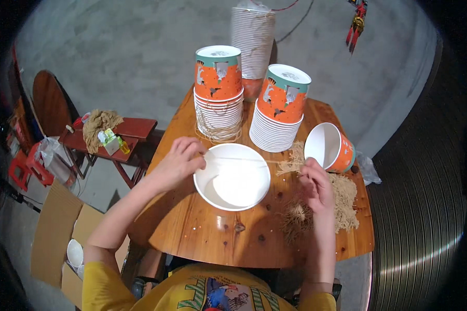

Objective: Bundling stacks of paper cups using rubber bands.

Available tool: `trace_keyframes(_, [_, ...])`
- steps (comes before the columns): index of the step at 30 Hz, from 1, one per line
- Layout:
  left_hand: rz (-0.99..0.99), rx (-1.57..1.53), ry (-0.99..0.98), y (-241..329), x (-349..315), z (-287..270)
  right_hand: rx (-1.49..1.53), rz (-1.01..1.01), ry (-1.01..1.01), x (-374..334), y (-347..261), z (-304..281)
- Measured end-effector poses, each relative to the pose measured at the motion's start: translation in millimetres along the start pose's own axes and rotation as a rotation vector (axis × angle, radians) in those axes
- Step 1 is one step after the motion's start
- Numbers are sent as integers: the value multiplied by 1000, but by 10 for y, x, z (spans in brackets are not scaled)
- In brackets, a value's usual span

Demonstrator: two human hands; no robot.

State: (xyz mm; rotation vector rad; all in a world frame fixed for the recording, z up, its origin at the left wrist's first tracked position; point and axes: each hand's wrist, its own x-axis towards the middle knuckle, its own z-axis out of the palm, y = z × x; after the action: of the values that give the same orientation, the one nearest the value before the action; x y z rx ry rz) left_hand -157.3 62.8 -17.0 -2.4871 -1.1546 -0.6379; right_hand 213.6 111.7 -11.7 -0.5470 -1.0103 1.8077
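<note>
A white paper bucket [232, 199] stands mouth up before me on the wooden table. A thin tan string [283, 163] runs nearly straight across its mouth, from one hand to the other. At the bucket's upper left rim, my left hand [184, 158] is closed on one end of the string. My right hand [316, 184] pinches the other end, to the right of the bucket. Tan fibre strands [345, 205] lie beside and beyond the right hand, and a darker frayed tuft [297, 215] sits to its left. An orange-sided paper bucket [343, 155] lies tipped just past that hand.
Two stacks of upside-down buckets, one left [218, 85] with string looped around it and one right [283, 101], stand farther back. A tall white stack [251, 44] rises behind them. A red bench [135, 132] and an open cardboard box [54, 233] are at left.
</note>
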Motion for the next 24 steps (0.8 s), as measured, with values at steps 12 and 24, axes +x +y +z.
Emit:
trace_keyframes(12, [-279, -485, 47, 431, 198, -274, -763, -559, 122, -541, -23, -15])
trace_keyframes(24, [-718, -1040, -242, 866, 340, -201, 88, -784, 132, -621, -178, 673])
